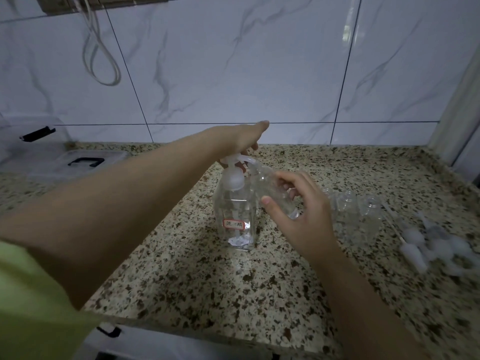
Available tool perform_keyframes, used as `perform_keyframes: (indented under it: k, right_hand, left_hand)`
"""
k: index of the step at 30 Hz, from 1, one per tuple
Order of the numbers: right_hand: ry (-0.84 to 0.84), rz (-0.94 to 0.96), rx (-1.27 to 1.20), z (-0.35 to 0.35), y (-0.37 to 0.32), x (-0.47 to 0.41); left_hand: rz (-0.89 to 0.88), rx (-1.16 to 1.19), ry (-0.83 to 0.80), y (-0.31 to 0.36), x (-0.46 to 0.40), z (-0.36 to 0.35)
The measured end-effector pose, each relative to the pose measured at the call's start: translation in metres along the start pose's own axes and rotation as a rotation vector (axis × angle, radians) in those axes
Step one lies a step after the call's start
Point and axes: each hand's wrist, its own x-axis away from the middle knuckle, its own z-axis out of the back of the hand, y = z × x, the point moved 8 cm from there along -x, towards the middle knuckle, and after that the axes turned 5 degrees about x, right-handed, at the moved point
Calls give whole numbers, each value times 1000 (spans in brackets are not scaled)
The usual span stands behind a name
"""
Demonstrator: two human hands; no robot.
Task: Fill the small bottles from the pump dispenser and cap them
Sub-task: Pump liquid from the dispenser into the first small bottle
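Observation:
A clear pump dispenser (236,211) with a red-bordered label stands on the speckled countertop (207,281). My left hand (241,139) rests flat on its white pump head (235,161), fingers stretched out. My right hand (298,211) grips a small clear bottle (270,185), tilted with its mouth up against the pump spout. More small clear bottles (355,203) lie on the counter to the right, and white pump caps (436,242) lie in a loose pile further right.
A clear storage box with a black handle (83,162) sits at the far left against the tiled wall (233,61). A white cable (101,58) hangs on the wall. Another clear box lid (145,344) shows below the counter's front edge.

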Motion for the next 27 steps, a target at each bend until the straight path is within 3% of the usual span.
perform_keyframes:
  k: [27]
  right_hand:
    - [14, 28, 16, -2, 2, 0]
  left_hand:
    - [-18, -4, -8, 0, -3, -2]
